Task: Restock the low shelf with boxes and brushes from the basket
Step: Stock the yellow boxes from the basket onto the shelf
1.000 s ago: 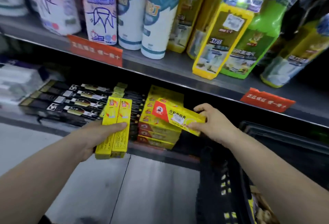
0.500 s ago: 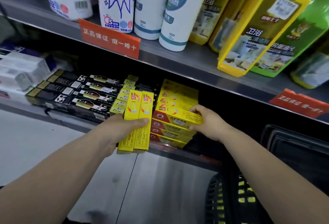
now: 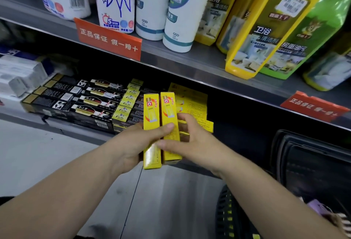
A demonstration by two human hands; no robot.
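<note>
The left hand [image 3: 136, 143] grips two long yellow cardboard boxes [image 3: 152, 113] side by side, thumb clamped across both; the right hand [image 3: 191, 143] pinches the right-hand one. They hover before the stack of matching yellow boxes [image 3: 191, 102] on the low metal shelf [image 3: 85, 132]. Mid hand-over, it seems; next, turn one flat and lay it squarely atop that stack.

grey metal upper shelf [image 3: 205, 64] runs above both hands, holding white bottles [image 3: 182, 20] and yellow-green cleaner packs [image 3: 266, 29]; red label strips on its front edge, one [image 3: 109, 39] up-left of left hand [image 3: 131, 143], one [image 3: 313, 105] up-right of right hand [image 3: 193, 143]; pale grey tiled floor [image 3: 161, 200] below the hands, dim recess under the shelf
</note>
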